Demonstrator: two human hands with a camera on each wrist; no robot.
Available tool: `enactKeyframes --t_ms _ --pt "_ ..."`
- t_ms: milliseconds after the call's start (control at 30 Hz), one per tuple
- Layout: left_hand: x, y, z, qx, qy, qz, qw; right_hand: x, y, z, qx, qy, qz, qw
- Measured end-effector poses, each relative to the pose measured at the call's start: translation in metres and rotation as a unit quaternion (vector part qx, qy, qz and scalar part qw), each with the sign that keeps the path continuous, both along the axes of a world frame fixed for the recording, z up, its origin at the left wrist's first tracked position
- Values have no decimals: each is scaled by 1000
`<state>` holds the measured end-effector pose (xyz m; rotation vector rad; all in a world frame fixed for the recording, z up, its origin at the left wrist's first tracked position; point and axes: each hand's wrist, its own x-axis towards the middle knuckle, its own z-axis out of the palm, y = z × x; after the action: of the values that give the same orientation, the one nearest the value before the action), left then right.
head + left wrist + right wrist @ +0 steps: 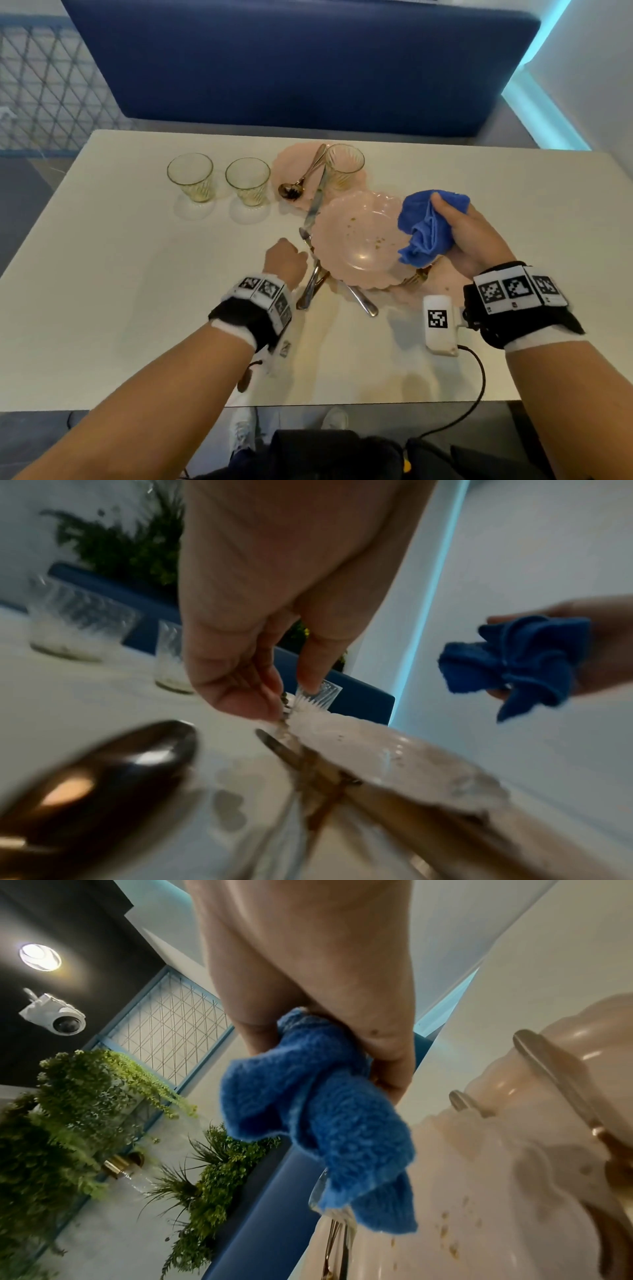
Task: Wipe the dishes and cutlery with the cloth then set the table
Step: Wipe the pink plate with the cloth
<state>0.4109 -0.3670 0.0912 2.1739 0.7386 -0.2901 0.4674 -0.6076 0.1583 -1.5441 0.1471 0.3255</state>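
A pink scalloped plate [356,236] with crumbs sits mid-table, propped on several pieces of cutlery [311,287] whose handles stick out at the front. My right hand [459,233] grips a bunched blue cloth [428,226] just above the plate's right rim; the cloth [318,1123] hangs over the crumbed plate [479,1191]. My left hand [294,253] hovers at the plate's left rim [394,753]. Its thumb and fingers are loosely curled and apart, holding nothing. A long knife [315,202] lies from the back plate toward the front one.
Two empty glasses [190,176] [247,181] stand at the back left. A second pink plate [294,161] behind carries a third glass [344,164] and a spoon [301,181]. A white tagged device [440,322] with a cable lies front right. A blue bench [298,61] runs behind the table.
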Motion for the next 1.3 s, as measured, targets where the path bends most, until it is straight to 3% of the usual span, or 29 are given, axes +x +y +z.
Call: enactKeyframes --t_ms 133,267,367,467,500,600,667,733,800,867,933,1033,1167,1233,1300 --pt "31 -32 -15 -80 56 14 995 -2 -21 1 21 -11 -1 1000" --pt "30 -39 -16 -18 81 -18 996 -3 -44 -3 22 -15 0 1000" --pt "26 -36 -19 -32 71 0 997 -2 -53 -10 8 -15 6 1000" --pt "25 -37 -25 -111 49 26 992 -2 -56 -16 5 -8 18 1000" --pt "25 -39 -26 -176 26 55 983 0 -56 -19 -2 -7 8 1000" --pt "14 -46 -13 -381 -29 113 917 8 -54 -23 -67 -49 -23 996" --pt "3 -46 -4 -440 -60 127 887 13 -48 -23 -126 -113 7 986" --pt "-6 -43 3 -463 -108 144 868 14 -33 -26 -181 -172 83 965" --pt "-12 -38 9 -483 -147 159 848 10 -11 -36 -292 -205 184 916" --pt "-16 -29 13 -472 -178 182 844 -8 18 -49 -406 -186 264 855" --pt "-18 -15 17 -445 -201 196 850 -36 52 -62 -443 -189 302 823" --pt "-18 5 9 -465 -184 158 852 -74 101 -69 -384 -262 308 830" --pt "-38 12 45 -337 -213 91 912 -65 138 -57 -403 -391 281 779" --pt "-48 21 56 -303 -238 84 919 -48 140 -44 -467 -381 272 750" --pt "-54 34 64 -307 -263 118 907 -36 127 -39 -537 -347 228 734"
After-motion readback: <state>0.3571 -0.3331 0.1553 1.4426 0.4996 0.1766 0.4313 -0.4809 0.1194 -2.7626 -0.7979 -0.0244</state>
